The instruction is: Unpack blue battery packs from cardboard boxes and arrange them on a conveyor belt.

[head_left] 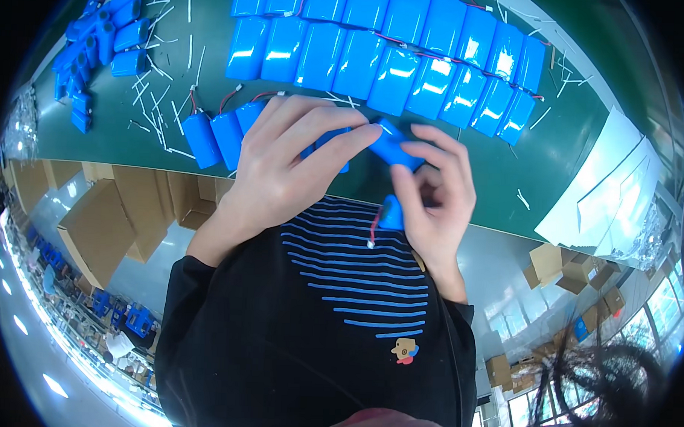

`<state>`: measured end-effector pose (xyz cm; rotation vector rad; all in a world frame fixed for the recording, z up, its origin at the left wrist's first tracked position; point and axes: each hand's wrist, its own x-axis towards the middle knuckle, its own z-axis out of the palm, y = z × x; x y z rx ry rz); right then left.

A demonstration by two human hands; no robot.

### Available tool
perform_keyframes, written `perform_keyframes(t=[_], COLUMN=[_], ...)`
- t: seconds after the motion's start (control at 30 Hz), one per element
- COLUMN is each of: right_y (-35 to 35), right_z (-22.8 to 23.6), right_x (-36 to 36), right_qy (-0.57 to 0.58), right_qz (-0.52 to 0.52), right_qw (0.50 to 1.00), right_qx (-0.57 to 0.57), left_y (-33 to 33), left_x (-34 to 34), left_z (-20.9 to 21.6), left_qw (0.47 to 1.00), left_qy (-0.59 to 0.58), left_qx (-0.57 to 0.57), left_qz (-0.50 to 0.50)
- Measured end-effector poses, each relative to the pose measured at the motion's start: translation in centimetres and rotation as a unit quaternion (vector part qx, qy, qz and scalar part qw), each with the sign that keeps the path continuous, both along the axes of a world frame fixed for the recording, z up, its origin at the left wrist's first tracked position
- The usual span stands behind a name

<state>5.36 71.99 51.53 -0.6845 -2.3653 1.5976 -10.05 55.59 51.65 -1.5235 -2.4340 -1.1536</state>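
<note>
Between my two hands is a blue shrink-wrapped battery pack (393, 146), tilted above the table near its front edge. My left hand (284, 151) pinches the pack's upper left end with thumb and fingertip. The fingers of my right hand (441, 190) close on its right side. A second blue battery pack (391, 213), with a red lead and a small white plug, sticks out beside my right palm, over my shirt; how it is held is hidden. Under and beside my left hand stands a short row of battery packs (201, 139), partly covered by the hand.
Two long rows of blue battery packs (317, 54) with leads lie across the green table (501, 174). At the far left is a heap of blue packs (92, 43). Thin white strips (161, 120) are scattered about. White sheets (607, 185) lie at right; cardboard boxes (116, 213) stand below left.
</note>
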Motion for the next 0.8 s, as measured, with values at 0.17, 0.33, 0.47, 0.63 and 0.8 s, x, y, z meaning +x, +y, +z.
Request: perform_keyframes(t=[0.17, 0.33, 0.47, 0.63, 0.8], right_y=[0.0, 0.0, 0.4, 1.8, 2.9], right_z=[-0.5, 0.0, 0.3, -0.2, -0.3], right_x=[0.3, -0.1, 0.4, 1.2, 1.7], right_qy=[0.070, 0.106, 0.116, 0.089, -0.003], right_qz=[-0.086, -0.111, -0.084, -0.073, -0.027], right_qw=[0.989, 0.960, 0.957, 0.993, 0.975], right_qx=[-0.101, -0.235, -0.253, 0.014, 0.223], left_y=[-0.3, 0.1, 0.4, 0.8, 1.6], left_x=[2.2, 2.1, 2.1, 2.3, 0.9], left_z=[1.3, 0.2, -0.7, -0.1, 1.0], left_qw=[0.997, 0.993, 0.992, 0.975, 0.955], left_qy=[-0.069, -0.068, 0.009, 0.051, 0.095], left_qx=[-0.018, -0.053, -0.099, -0.184, -0.211], left_qz=[-0.043, -0.083, -0.078, -0.117, -0.187])
